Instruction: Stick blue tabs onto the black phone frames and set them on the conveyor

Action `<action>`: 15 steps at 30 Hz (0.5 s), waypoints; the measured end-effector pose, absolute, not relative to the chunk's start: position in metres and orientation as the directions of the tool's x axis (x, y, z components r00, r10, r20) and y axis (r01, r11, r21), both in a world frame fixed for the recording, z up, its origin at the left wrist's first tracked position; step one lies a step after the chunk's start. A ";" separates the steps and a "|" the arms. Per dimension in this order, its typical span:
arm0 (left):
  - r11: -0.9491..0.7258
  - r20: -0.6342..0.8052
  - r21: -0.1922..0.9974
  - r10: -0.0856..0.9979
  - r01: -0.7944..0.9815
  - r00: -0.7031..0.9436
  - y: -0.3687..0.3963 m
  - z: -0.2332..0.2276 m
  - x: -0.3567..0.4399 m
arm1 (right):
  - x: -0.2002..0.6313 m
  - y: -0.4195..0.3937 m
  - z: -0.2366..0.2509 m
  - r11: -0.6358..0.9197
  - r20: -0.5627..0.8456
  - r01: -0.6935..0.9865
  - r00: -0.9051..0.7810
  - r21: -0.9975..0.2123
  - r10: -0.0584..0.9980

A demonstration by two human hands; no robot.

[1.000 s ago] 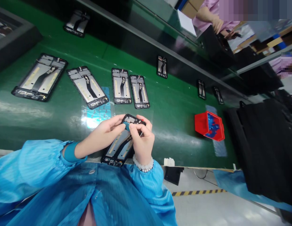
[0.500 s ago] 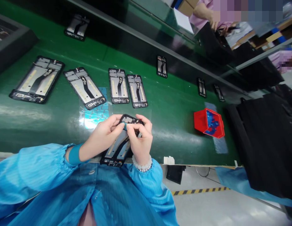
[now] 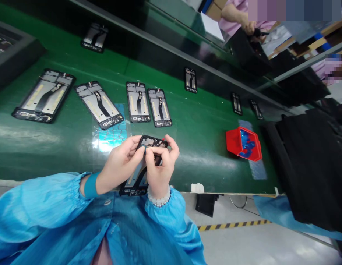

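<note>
The frame [image 3: 144, 162] now stands steeper in the hands than a second ago, its far end lifted and its near end tucked closer to the blue coat. The left hand [image 3: 121, 162] grips its left edge, fingers closed round the rim. The right hand [image 3: 159, 167] clasps the right side, thumb and forefinger pinched together on the far end beside a small blue bit that is too small to make out. A bead bracelet [image 3: 159, 198] sits on the right wrist.

The frame hangs just above the near edge of the green belt [image 3: 201, 136]. Just left of the hands lies a clear sheet with blue patches [image 3: 111, 134]. Beyond it four more frames [image 3: 137, 102] lie in a row, face up. To the right, well apart, sits a red bin [image 3: 233, 141] with blue pieces inside. At the far right, another person's hand [image 3: 249, 27] works at a black tray.
</note>
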State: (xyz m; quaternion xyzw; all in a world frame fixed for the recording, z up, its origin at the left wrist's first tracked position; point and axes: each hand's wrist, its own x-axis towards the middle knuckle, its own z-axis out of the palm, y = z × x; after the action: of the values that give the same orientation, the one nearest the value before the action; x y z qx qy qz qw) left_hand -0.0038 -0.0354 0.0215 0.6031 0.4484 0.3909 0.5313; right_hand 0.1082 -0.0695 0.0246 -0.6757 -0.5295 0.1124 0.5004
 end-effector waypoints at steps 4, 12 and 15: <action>-0.113 0.058 0.980 0.951 0.167 0.305 -0.041 0.025 -0.003 | 0.099 -0.079 0.027 0.010 0.416 0.670 0.450 -0.742 0.790; -0.320 0.210 0.871 0.929 0.373 0.305 -0.044 0.035 -0.003 | 0.114 -0.077 0.040 -0.047 0.366 0.623 0.518 -0.781 0.773; -0.387 0.250 0.804 0.909 0.451 0.335 -0.043 0.035 -0.003 | 0.119 -0.071 0.042 -0.072 0.127 0.358 0.502 -0.931 0.856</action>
State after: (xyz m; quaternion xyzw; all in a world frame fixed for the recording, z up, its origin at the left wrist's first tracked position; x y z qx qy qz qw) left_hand -0.0031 -0.0434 0.0346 0.7519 0.4521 0.3580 0.3194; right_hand 0.1192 -0.0708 0.0419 -0.6922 -0.4385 0.2384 0.5213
